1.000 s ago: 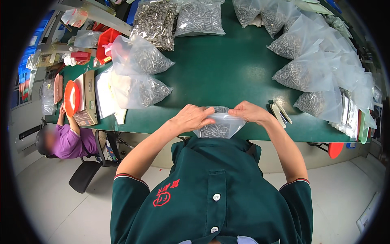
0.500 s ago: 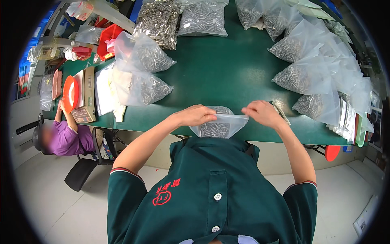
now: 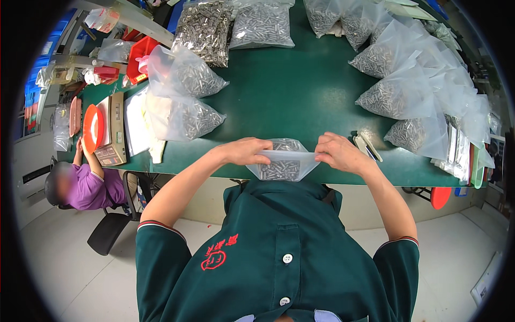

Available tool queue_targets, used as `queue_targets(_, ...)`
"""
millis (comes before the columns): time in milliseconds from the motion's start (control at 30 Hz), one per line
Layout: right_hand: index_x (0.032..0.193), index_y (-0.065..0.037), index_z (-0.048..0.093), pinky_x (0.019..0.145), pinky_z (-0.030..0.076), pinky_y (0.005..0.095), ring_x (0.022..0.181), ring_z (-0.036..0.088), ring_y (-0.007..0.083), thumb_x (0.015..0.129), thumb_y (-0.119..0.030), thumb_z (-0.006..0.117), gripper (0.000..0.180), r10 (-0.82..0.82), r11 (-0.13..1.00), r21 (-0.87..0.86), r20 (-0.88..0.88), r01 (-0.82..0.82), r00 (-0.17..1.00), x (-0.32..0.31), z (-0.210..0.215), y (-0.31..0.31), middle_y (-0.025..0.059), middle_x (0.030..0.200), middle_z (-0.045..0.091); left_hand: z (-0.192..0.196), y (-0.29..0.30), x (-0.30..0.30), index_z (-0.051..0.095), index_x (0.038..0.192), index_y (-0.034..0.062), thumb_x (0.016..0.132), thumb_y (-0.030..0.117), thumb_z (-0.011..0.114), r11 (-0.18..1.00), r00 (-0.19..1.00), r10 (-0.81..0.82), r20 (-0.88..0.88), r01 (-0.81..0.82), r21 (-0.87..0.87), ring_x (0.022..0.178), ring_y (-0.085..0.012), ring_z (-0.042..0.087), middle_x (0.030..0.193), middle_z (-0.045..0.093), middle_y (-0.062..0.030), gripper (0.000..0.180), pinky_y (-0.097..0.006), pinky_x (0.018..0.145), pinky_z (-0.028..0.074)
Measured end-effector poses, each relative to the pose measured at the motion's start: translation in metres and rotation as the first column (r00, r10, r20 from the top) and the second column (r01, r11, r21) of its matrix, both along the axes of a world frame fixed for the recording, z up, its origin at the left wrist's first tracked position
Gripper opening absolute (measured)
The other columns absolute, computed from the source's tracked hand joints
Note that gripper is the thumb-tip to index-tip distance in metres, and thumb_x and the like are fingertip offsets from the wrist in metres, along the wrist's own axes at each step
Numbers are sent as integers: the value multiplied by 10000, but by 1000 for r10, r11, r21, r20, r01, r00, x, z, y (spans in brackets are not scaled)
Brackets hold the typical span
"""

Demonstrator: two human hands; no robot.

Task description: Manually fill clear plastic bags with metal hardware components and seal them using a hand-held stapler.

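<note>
A clear plastic bag (image 3: 281,170) of small silvery metal pieces lies at the near edge of the green table, right against my shirt. Its top is a flat band of plastic stretched between my hands. My left hand (image 3: 249,151) pinches the band's left end, thumb below and fingers above. At the other end, my right hand (image 3: 339,152) grips the right corner between thumb and fingers. Whether the bag's mouth is sealed or only folded over, I cannot tell. Beside my right hand lies a small cutter-like tool (image 3: 368,146) with a pale handle.
Filled bags (image 3: 383,99) line the table's right side, with a stack of flat bags (image 3: 456,155) near them. Two more bags (image 3: 201,118) stand at left, and larger ones (image 3: 263,24) at the back. A co-worker in purple (image 3: 99,185) sits at left by a scale (image 3: 116,129) and orange bowl (image 3: 93,129).
My right hand has closed on the bag's right corner, where before it hovered just off it. My left hand has shifted slightly left along with the bag.
</note>
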State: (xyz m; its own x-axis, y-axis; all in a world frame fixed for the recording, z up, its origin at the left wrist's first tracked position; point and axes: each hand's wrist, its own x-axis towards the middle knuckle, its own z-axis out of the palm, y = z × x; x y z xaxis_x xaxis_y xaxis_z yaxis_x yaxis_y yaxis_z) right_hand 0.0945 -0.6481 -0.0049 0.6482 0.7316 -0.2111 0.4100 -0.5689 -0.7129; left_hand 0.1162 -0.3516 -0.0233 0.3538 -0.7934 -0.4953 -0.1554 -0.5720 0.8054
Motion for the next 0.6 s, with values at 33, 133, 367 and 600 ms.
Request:
queue_targets(33, 814, -18, 635, 797, 422, 384, 811, 536, 278, 802, -147, 619, 131, 2, 1000, 1, 0, -2, 1000, 3, 0, 0, 93, 774, 572, -1, 5, 1, 516, 922, 31, 881, 312, 574, 1000, 998, 18, -64, -18, -9, 739, -205, 491, 782, 526, -77, 290, -329, 648, 392)
queue_targets(133, 822, -13, 636, 798, 422, 388, 866, 544, 257, 833, -185, 594, 178, 28, 997, -68, -194, -42, 981, 16, -3, 1, 101, 795, 574, -6, 17, 6, 516, 921, 30, 884, 303, 574, 997, 978, 78, -192, -76, 17, 750, -146, 477, 786, 524, -35, 282, -309, 639, 380)
queue_targets(367, 807, -14, 624, 642, 396, 279, 682, 483, 127, 836, -241, 613, 229, -64, 996, 7, -651, 90, 756, 21, -43, -9, 29, 697, 549, -28, 47, 3, 567, 849, 49, 896, 313, 583, 928, 790, 336, -512, -371, 37, 667, -57, 439, 722, 516, 30, 269, -222, 583, 362)
queue_targets(600, 776, -35, 622, 635, 371, 226, 697, 454, 58, 863, -229, 616, 214, -90, 893, 160, -853, 421, 514, 5, -93, -10, -47, 709, 539, -54, 55, -22, 622, 809, 36, 871, 316, 626, 801, 629, 491, -602, -598, 28, 622, -59, 481, 699, 570, 9, 287, -223, 566, 408)
